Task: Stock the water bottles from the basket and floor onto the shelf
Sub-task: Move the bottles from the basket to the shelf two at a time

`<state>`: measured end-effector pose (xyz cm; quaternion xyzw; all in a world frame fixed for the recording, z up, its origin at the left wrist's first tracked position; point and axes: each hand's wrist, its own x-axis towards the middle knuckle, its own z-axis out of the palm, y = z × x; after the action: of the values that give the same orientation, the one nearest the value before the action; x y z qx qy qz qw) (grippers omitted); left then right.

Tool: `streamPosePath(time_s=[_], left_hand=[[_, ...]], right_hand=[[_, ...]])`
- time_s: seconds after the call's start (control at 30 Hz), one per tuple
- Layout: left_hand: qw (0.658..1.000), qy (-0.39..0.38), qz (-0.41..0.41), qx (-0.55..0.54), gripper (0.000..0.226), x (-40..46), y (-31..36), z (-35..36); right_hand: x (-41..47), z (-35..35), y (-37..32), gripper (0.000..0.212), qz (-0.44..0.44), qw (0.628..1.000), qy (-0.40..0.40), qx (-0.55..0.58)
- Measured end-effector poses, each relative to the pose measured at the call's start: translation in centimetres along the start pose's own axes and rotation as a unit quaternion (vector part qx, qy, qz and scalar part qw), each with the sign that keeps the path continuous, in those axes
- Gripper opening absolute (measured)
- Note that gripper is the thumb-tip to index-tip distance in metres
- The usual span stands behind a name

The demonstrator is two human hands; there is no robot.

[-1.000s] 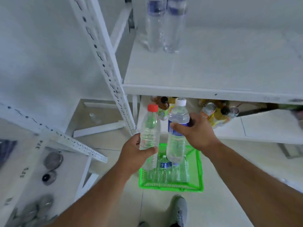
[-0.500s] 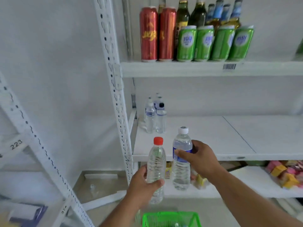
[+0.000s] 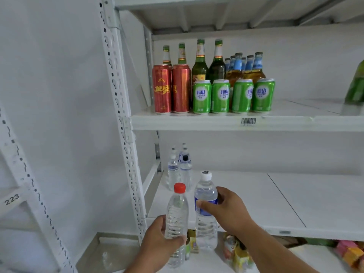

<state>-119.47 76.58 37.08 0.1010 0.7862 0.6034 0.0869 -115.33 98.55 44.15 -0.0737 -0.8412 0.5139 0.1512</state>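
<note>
Head view shows the left hand (image 3: pixel 159 236) gripping a red-capped bottle (image 3: pixel 176 213) round its lower body, and the right hand (image 3: pixel 226 210) wrapped round the labelled waist of a white-capped bottle (image 3: pixel 205 205). Both bottles are upright in the air, just in front of the middle shelf (image 3: pixel 256 203), where a few stocked bottles (image 3: pixel 180 170) stand at the back left. They look full, so fairly heavy for their size, with thin, smooth plastic walls that would give under a hard squeeze; the ribbed waist or label band seems the surest place to hold. Compared with half a second ago, the bottles sit slightly higher and closer to the shelf edge, and the green basket has dropped out of sight.
</note>
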Motion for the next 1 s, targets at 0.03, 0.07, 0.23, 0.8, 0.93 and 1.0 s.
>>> streamPosePath(time_s=[0.03, 0.07, 0.23, 0.8, 0.93, 1.0], left_hand=[[1.000, 0.007, -0.001, -0.001, 0.057, 0.0, 0.3, 0.5], [1.000, 0.014, -0.003, 0.000, 0.057, 0.0, 0.5, 1.0], [0.998, 0.055, -0.009, 0.010, 0.054, 0.4, 1.2, 3.0], [0.998, 0.048, -0.031, 0.033, 0.050, 12.9, -2.4, 0.8], [0.998, 0.029, -0.035, 0.038, 0.050, 16.7, -3.9, 0.1], [0.998, 0.017, -0.039, 0.045, 0.049, 18.2, -4.3, -0.1]], right_hand=[[0.3, -0.4, 0.2, 0.033, -0.002, 1.000, -0.007, -0.001], [0.6, -0.9, 0.4, 0.034, -0.002, 1.000, -0.014, -0.003], [2.0, -2.0, 1.5, 0.037, -0.004, 0.999, -0.046, -0.004], [13.2, 2.7, 4.3, 0.030, 0.040, 0.999, -0.035, -0.001], [15.7, 4.6, 5.0, 0.031, 0.056, 0.998, -0.022, -0.007], [16.9, 5.3, 5.2, 0.032, 0.065, 0.998, -0.011, -0.006]])
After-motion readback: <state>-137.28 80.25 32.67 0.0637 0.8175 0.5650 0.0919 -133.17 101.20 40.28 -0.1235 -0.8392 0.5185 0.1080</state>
